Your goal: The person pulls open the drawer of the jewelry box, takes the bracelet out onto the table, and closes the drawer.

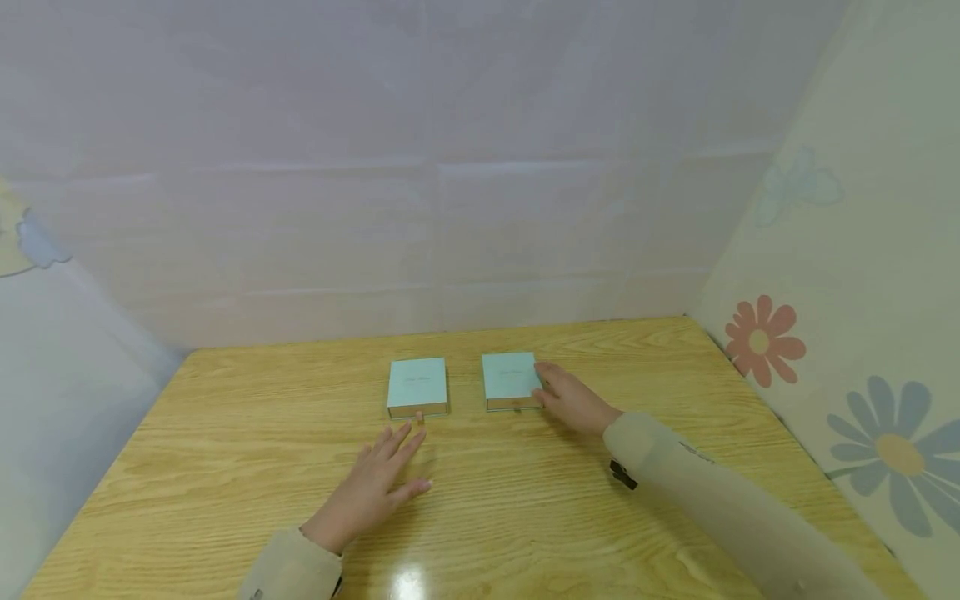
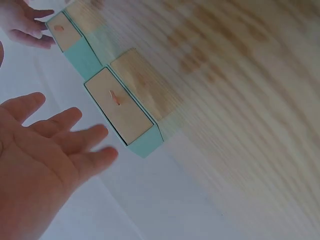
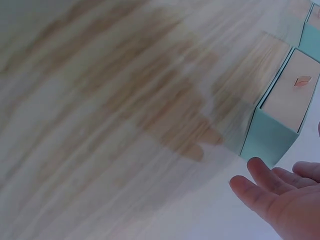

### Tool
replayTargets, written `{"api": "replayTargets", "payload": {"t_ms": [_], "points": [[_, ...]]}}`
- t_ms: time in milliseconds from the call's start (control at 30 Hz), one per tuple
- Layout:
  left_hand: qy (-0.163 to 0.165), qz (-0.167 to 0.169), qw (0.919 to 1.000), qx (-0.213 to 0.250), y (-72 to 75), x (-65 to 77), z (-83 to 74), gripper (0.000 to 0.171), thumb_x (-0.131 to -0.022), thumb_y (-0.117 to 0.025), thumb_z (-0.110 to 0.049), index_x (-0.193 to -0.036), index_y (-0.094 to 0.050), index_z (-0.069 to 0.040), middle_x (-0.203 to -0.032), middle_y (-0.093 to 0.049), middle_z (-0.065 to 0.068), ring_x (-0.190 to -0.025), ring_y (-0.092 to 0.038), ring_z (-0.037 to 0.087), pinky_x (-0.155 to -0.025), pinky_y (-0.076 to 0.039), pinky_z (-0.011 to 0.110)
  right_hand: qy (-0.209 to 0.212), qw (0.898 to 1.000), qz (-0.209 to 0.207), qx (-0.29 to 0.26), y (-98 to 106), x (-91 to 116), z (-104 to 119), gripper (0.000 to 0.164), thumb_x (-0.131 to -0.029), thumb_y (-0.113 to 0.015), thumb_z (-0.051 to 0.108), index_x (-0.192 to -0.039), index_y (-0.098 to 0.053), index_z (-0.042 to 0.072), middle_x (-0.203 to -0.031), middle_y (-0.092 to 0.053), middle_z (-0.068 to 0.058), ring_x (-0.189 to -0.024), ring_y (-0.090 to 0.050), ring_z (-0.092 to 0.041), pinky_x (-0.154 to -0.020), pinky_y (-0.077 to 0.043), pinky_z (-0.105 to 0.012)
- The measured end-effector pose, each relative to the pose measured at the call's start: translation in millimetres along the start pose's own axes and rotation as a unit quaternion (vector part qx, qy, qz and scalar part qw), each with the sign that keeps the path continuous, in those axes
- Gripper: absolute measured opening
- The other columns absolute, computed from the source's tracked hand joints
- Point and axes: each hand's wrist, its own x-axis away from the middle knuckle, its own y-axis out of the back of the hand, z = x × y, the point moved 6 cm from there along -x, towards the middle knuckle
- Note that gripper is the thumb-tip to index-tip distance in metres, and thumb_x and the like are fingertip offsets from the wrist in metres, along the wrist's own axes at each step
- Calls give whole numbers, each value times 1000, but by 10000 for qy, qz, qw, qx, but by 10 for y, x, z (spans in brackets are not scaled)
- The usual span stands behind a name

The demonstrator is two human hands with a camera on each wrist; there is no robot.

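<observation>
Two flat mint-green drawer boxes lie side by side on the wooden table, the left box [image 1: 417, 379] and the right box [image 1: 510, 375]. Each has a beige drawer front [image 2: 120, 115] with a small ribbon pull [image 3: 302, 81], and both drawers are pushed in. My left hand [image 1: 370, 487] hovers with spread fingers just in front of the left box, holding nothing. At the right box's right side is my right hand [image 1: 573, 402], its fingertips right at the box edge and its fingers loosely extended.
The wooden table [image 1: 247, 442] reaches back to a pale fabric wall [image 1: 315, 250]. Along the right edge stands a flower-printed panel [image 1: 855, 333], and another pale panel [image 1: 75, 367] borders the left.
</observation>
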Motion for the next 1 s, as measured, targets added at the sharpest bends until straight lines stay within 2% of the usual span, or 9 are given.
{"api": "replayTargets", "payload": {"t_ms": [167, 267, 333, 433, 567, 800, 1000], "points": [[-27, 71, 9997, 224, -8, 3, -16, 68, -96, -62, -33, -148, -35, 0, -154, -26, 25, -137, -26, 50, -103, -27, 69, -257, 9980, -129, -568, -7, -32, -47, 58, -104, -48, 19, -147, -25, -11, -149, -31, -30, -125, -46, -41, -102, -42, -51], [-48, 90, 9996, 257, 0, 9, -38, 68, -96, -61, -34, -148, -35, 2, -153, -26, 26, -135, -31, 49, -103, -30, 66, -451, 9968, -203, -625, -7, -62, -80, 59, -104, -48, 23, -148, -25, -11, -144, -37, -30, -119, -51, -39, -98, -45, -51], [-49, 121, 9995, 284, 1, 12, -45, 69, -96, -60, -36, -148, -35, 2, -153, -27, 26, -135, -32, 49, -104, -31, 65, -589, 9958, -195, -677, -10, -82, -94, 63, -105, -48, 25, -149, -21, -10, -144, -38, -30, -120, -50, -40, -100, -43, -53], [13, 145, 9994, 327, -4, 15, -46, 69, -97, -59, -38, -148, -35, 2, -152, -29, 26, -135, -32, 47, -105, -30, 64, -756, 9944, -191, -714, -10, -115, -97, 68, -104, -47, 29, -150, -17, -10, -149, -31, -30, -128, -43, -43, -105, -36, -55], [106, 194, 9989, 413, -30, -1, -32, 68, -97, -59, -37, -148, -34, 1, -151, -32, 24, -136, -32, 45, -107, -28, 62, -844, 9934, -194, -747, -5, -162, -98, 71, -104, -47, 33, -150, -15, -11, -152, -26, -29, -130, -41, -44, -106, -35, -55], [107, 272, 9979, 574, -72, -39, -44, 65, -98, -59, -32, -147, -35, 3, -150, -35, 24, -137, -32, 43, -109, -26, 60, -1045, 9892, -324, -974, -6, -246, -165, 68, -105, -46, 32, -147, -19, -14, -146, -33, -34, -131, -39, -46, -106, -36, -54], [34, 290, 9973, 670, -91, -58, -85, 63, -99, -58, -32, -147, -36, 3, -149, -37, 23, -136, -33, 43, -109, -27, 61, -1290, 9879, -563, -651, -14, -324, -219, 61, -106, -39, 29, -143, -27, -18, -141, -39, -35, -130, -40, -46, -107, -35, -53]]}}
